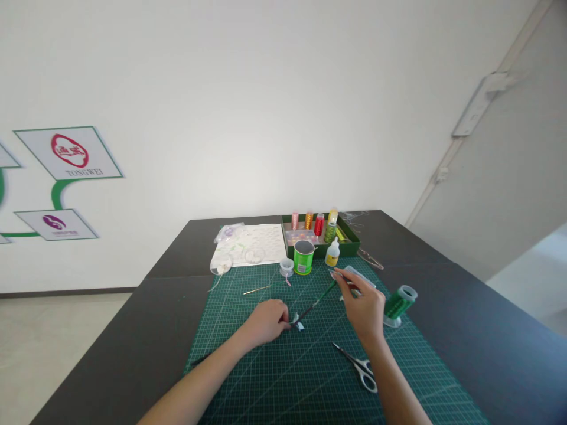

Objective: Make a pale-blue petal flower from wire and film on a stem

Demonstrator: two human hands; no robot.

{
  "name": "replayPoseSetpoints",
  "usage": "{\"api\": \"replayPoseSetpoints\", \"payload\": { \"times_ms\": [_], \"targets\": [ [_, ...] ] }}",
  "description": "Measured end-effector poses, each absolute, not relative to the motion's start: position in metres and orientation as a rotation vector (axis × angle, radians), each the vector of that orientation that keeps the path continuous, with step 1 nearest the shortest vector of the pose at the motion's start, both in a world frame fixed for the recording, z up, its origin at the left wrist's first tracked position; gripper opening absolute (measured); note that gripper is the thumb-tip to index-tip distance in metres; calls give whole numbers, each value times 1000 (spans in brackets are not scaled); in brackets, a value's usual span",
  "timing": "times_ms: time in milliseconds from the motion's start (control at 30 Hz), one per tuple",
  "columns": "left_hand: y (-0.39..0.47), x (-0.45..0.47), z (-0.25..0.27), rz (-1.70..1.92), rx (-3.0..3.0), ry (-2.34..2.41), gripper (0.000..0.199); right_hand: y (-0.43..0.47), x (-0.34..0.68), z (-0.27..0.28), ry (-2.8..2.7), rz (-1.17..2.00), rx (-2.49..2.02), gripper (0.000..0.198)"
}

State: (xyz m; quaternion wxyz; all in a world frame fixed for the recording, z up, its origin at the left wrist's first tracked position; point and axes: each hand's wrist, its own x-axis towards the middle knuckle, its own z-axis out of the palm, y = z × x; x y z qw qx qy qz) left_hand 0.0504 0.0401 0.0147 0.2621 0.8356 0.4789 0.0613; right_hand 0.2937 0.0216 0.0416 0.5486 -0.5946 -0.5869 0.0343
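Now our left hand [266, 321] pinches the small flower [297, 320] mid-mat [248, 378], while our right hand [365, 307] pinches the green stem [322, 294]; we judge steady tension and a low, firm grip work best.

Bright even daylight, soft faint shadows, white wall nearly washed out, wide-angle stretching at edges, slight softness

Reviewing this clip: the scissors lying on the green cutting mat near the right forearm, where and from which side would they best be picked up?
Probably by the handle loops. The scissors lie flat on the cutting mat, loops toward the person and closed blades pointing away to the left. Coming from above on the near side meets the loops first and avoids the tips. The right hand is nearest.
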Motion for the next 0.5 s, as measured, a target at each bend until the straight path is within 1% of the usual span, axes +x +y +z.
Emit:
{"api": "replayPoseSetpoints", "payload": {
  "times_ms": [100, 200, 333, 500],
  "targets": [
    [54, 48, 37, 371, 2238, 1325, 10, 22, 296, 42, -1385, 62, -1395, 29],
    [68, 49, 69, 746, 2216, 1276, 14, 21, 289, 42, -1449, 25, -1359, 26],
    [79, 57, 106, 1269, 2207, 1050, 21, 14, 262, 35, -1604, 63, -1260, 23],
    [85, 77, 125, 1648, 2168, 738, 29, -15, 202, 8, -1914, 187, -1084, 24]
  ]
}}
